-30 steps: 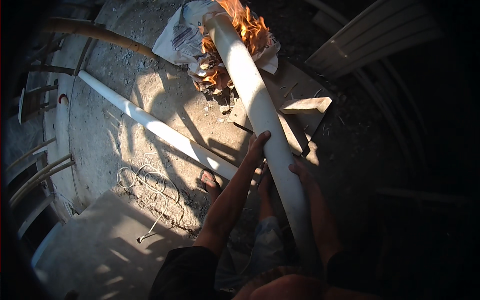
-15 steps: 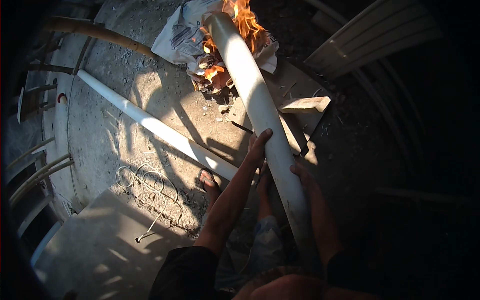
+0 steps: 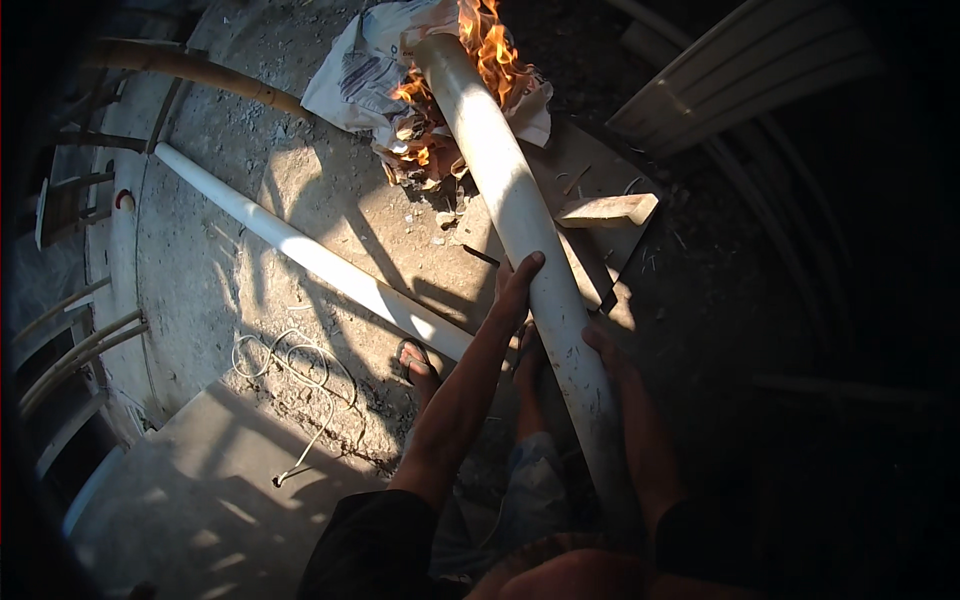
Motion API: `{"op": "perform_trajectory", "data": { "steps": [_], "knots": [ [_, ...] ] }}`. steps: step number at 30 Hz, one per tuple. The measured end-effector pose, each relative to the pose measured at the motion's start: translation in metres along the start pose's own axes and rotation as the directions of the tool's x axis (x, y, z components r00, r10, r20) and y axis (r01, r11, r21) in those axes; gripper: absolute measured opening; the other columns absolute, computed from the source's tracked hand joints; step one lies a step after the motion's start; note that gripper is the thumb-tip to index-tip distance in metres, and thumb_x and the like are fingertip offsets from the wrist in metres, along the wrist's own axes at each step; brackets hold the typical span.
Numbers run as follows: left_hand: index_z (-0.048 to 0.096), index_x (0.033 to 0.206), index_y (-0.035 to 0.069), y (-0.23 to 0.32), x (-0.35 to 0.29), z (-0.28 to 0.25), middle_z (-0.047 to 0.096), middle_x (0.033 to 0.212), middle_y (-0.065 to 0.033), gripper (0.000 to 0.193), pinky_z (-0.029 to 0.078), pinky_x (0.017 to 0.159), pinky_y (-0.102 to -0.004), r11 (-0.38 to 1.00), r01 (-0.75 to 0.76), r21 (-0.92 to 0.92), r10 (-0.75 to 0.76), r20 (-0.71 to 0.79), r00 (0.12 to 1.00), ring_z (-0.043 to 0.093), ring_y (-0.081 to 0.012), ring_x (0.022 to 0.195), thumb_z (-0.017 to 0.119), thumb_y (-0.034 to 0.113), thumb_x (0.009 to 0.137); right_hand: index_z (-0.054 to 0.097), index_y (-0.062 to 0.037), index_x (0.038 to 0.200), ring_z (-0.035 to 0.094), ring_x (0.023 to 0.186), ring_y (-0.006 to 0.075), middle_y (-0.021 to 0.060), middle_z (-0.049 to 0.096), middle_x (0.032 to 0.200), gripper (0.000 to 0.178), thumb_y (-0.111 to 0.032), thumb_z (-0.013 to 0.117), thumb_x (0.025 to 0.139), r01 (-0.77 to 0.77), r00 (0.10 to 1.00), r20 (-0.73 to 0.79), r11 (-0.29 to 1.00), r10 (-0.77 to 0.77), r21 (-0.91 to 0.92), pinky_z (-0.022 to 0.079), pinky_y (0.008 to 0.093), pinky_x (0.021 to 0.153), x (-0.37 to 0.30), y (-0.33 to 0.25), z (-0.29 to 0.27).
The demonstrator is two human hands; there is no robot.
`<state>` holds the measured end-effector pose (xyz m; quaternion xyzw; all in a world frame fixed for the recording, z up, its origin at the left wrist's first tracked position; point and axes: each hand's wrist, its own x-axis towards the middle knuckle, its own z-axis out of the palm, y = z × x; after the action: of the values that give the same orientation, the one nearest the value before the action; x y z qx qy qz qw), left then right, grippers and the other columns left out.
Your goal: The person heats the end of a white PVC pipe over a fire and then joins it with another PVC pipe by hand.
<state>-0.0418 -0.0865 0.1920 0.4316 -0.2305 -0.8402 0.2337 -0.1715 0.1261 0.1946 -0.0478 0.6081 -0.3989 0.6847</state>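
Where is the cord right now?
In the head view, the cord lies on the ground, left of the person's left foot, below the loose white pipe.

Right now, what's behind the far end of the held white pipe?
Flames and a crumpled whitish sack show on both sides of the white pipe; whatever it directly covers is hidden.

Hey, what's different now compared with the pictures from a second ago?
The white pipe seems to have rolled about its length; which way is unclear. Dark scuffs now show near the right hand. The flames changed shape. Nothing was grasped or released: the left hand and right hand stay on the pipe. The thinner pipe lies as before.
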Motion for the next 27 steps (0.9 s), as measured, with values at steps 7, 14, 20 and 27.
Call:
{"op": "perform_trajectory", "data": {
  "steps": [7, 14, 20, 27],
  "knots": [
    [0.044, 0.123, -0.007, 0.001, -0.003, -0.002, 0.059, 0.107, -0.0181, 0.074, 0.054, 0.08, -0.0371, 0.999, -0.045, -0.011, 0.045, 0.001, 0.999, 0.063, -0.0244, 0.092, 0.075, 0.042, 0.078, 0.031, -0.0027, 0.147, 0.046, 0.126, 0.0286, 0.0157, 0.048, 0.137, 0.093, -0.044, 0.073, 0.075, 0.033, 0.999, 0.035, 0.985, -0.028, -0.171, 0.034, 0.0394, 0.107, -0.027, -0.07, 0.041],
    [0.044, 0.125, -0.006, -0.004, 0.009, 0.0, 0.06, 0.108, -0.0184, 0.07, 0.054, 0.083, -0.0376, 0.995, -0.019, 0.094, 0.029, -0.104, 0.994, 0.064, -0.0243, 0.092, 0.075, 0.037, 0.079, 0.03, -0.0036, 0.149, 0.047, 0.124, 0.0264, 0.0146, 0.048, 0.137, 0.091, -0.044, 0.07, 0.077, 0.062, 0.994, 0.088, 0.998, -0.059, -0.029, 0.036, 0.0388, 0.106, -0.014, -0.055, 0.022],
    [0.039, 0.129, -0.006, -0.003, 0.002, -0.008, 0.058, 0.111, -0.0202, 0.077, 0.054, 0.082, -0.0378, 0.998, 0.01, -0.065, -0.009, 0.011, 1.0, 0.064, -0.0262, 0.094, 0.076, 0.038, 0.077, 0.035, -0.0036, 0.146, 0.049, 0.12, 0.0252, 0.0133, 0.05, 0.133, 0.082, -0.044, 0.066, 0.082, 0.049, 0.993, 0.111, 0.999, -0.051, 0.025, 0.038, 0.0387, 0.103, -0.015, -0.051, 0.025],
    [0.038, 0.129, -0.007, 0.004, -0.005, 0.014, 0.058, 0.114, -0.02, 0.074, 0.053, 0.086, -0.0383, 0.989, -0.017, 0.146, 0.044, -0.181, 0.983, 0.062, -0.0273, 0.098, 0.074, 0.037, 0.081, 0.036, -0.0025, 0.145, 0.048, 0.122, 0.025, 0.0133, 0.051, 0.131, 0.081, -0.042, 0.067, 0.081, 0.001, 1.0, 0.026, 0.997, 0.001, -0.083, 0.037, 0.0383, 0.104, -0.016, -0.046, 0.015]
  ]
}}
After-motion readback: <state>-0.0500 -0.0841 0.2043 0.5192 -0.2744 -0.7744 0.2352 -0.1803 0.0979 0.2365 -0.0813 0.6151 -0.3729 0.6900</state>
